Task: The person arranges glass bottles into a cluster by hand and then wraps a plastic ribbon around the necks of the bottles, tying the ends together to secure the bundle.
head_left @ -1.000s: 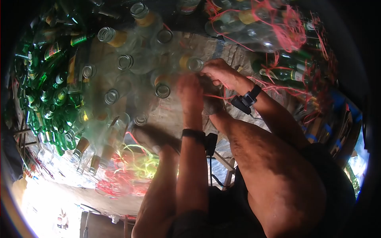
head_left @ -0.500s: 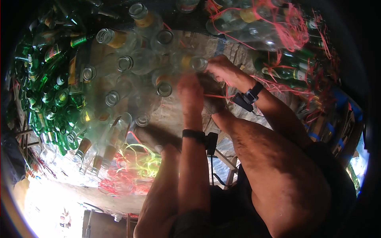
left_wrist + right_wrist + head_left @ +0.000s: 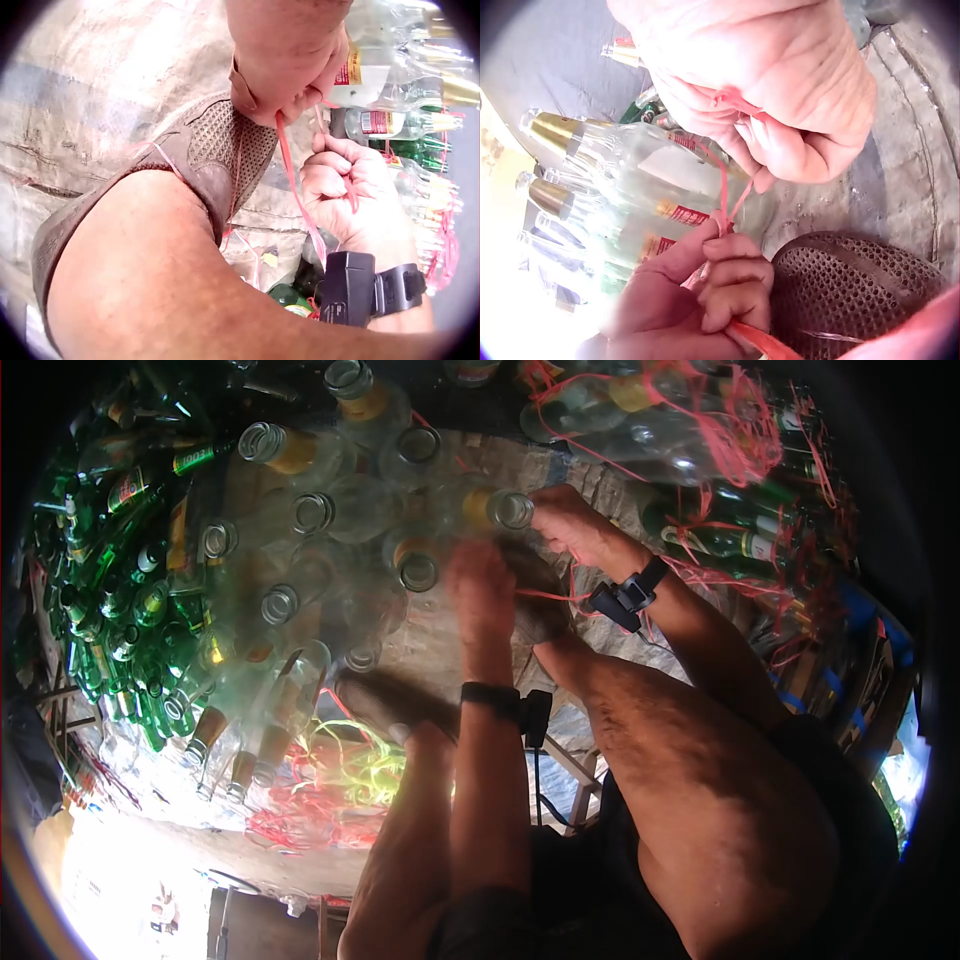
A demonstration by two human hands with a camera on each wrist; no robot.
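Observation:
Curled fingers of my left hand [image 3: 482, 590] grip a pink plastic string [image 3: 289, 161], whose long end runs down past the shoe. The right hand [image 3: 575, 525] pinches the same string; in the right wrist view a short length [image 3: 724, 176] spans between the two hands, and a tuft pokes out between the right fingers. Both hands are close together beside a group of clear glass bottles [image 3: 335, 515] with yellow and red labels. One bottle's mouth [image 3: 514, 510] lies right at the right fingertips. A brown mesh shoe [image 3: 217, 150] is just below the hands.
Many green bottles [image 3: 120, 630] are piled at the left. Clear bottles tied with pink string [image 3: 715, 430] lie at the upper right, near green ones [image 3: 715, 540]. Loose yellow-green string [image 3: 365, 765] lies at the lower left. A worn sheet [image 3: 97, 75] covers the floor.
The right hand has shifted slightly up and to the right in the head view, widening the gap from the left hand. Both keep hold of the string.

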